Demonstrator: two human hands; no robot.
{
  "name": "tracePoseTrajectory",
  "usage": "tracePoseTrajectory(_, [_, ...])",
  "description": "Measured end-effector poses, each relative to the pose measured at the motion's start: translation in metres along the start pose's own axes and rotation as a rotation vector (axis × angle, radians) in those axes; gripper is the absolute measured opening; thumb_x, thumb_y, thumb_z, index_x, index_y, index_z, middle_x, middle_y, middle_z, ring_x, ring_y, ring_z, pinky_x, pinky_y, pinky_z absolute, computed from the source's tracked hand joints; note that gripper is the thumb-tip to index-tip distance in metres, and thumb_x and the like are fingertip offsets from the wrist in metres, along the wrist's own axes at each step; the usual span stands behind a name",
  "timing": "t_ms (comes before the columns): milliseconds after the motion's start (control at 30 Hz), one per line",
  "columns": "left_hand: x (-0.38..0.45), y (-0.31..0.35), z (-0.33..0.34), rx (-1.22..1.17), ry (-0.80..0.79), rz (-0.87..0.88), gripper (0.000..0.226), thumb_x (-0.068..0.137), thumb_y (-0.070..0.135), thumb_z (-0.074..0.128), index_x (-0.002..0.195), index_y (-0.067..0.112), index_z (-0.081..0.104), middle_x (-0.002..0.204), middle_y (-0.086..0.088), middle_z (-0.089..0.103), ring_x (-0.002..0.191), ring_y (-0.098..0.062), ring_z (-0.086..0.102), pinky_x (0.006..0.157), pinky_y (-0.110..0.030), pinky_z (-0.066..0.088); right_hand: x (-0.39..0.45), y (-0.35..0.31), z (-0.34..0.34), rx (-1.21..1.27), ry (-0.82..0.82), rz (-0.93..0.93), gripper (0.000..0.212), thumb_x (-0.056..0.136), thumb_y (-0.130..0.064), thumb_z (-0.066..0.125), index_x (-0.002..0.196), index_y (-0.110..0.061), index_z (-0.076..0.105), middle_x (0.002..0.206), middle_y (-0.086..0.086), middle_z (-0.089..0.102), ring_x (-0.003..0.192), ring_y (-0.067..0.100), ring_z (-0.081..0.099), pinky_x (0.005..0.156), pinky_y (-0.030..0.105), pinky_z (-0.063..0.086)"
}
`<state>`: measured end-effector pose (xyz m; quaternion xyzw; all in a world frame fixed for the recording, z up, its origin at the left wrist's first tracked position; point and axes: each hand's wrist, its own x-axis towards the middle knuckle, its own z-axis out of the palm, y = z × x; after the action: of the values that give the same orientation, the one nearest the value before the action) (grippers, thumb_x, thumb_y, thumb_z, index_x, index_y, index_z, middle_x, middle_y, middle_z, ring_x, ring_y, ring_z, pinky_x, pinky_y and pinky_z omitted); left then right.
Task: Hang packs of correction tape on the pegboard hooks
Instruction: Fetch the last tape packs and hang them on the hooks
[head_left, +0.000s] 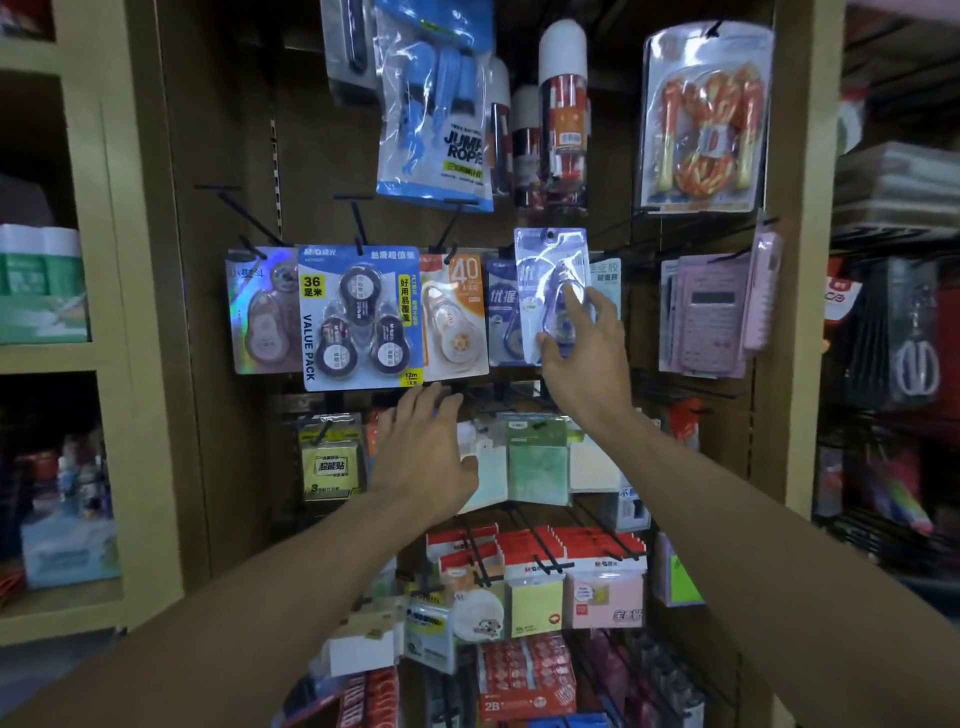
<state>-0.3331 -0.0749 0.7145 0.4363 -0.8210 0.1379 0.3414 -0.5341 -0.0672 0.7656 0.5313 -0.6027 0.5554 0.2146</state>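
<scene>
A: While pinching the clear correction tape pack (545, 270) with the right hand (587, 358), worth fearing what, exactly?

B: Missing the peg. Gripped low down: thumb curled under the bottom corner, forefinger (574, 301) pressed on the blister front. Hang hole (551, 237) far above the fingertips, at the top of the card. Hard to steer from so far below.

A: Already threaded, or not?

B: Cannot tell. Hidden behind the card, whatever peg sits there. If let go too soon, could drop straight past the palm onto the sticky notes (535, 457) below the wrist.

A: Anything else at risk?

B: Crowding. Just left of the thumb, and partly behind the card, a blue pack (501, 312); beyond that, an orange pack (457, 317). Could snag one of those and pull it off on the way in. Also looks slightly tilted, so may catch on the hole's edge rather than slide on.

A: And the left hand (426, 452)?

B: Holding nothing. Fingers straight and loosely spread, tips just under the bottom edge of the value pack (358, 317). Could nudge that pack upward and unseat it if raised carelessly. Better used steadying the neighbouring cards.
</scene>
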Motion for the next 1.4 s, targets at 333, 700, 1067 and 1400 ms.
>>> tracePoseTrajectory(333, [0.014, -0.022, 0.001, 0.038, 0.042, 0.028, 0.079, 0.086, 0.045, 0.053, 0.153, 0.023, 0.016, 0.162, -0.003, -0.001, 0.150, -0.026, -0.006, 0.121, -0.048, 0.005, -0.005, -0.008, -0.012, -0.091, -0.031, 0.042, 0.063, 0.099, -0.036, 0.051, 0.158, -0.027, 0.029, 0.164, 0.004, 0.023, 0.146, 0.030, 0.030, 0.103, 0.048, 0.045])
tracePoseTrajectory(700, [0.023, -0.035, 0.006, 0.057, -0.006, -0.010, 0.089, 0.085, 0.054, 0.053, 0.155, 0.026, 0.004, 0.161, -0.003, -0.019, 0.147, -0.029, -0.022, 0.121, -0.052, -0.001, 0.042, 0.012, 0.026, -0.256, -0.228, 0.037, 0.067, 0.094, -0.034, 0.058, 0.156, -0.028, 0.032, 0.154, 0.011, 0.031, 0.130, 0.041, 0.047, 0.099, 0.048, 0.049])
tracePoseTrajectory(1067, [0.025, -0.049, -0.017, -0.058, 0.032, 0.019, 0.088, 0.085, 0.052, 0.057, 0.154, 0.031, 0.006, 0.163, 0.004, -0.008, 0.150, -0.021, -0.012, 0.122, -0.046, 0.005, 0.075, 0.019, 0.066, -0.287, -0.312, 0.079, 0.069, 0.094, -0.030, 0.060, 0.157, -0.023, 0.032, 0.155, 0.014, 0.027, 0.131, 0.044, 0.045, 0.106, 0.051, 0.046])
tracePoseTrajectory(1400, [0.020, -0.055, -0.029, -0.175, 0.021, 0.014, 0.086, 0.087, 0.048, 0.059, 0.154, 0.025, 0.011, 0.162, 0.001, 0.009, 0.150, -0.019, 0.004, 0.123, -0.038, 0.011, 0.065, 0.009, 0.047, -0.198, -0.242, 0.083, 0.058, 0.086, -0.035, 0.067, 0.140, -0.020, 0.056, 0.147, 0.012, 0.045, 0.128, 0.039, 0.050, 0.102, 0.046, 0.046])
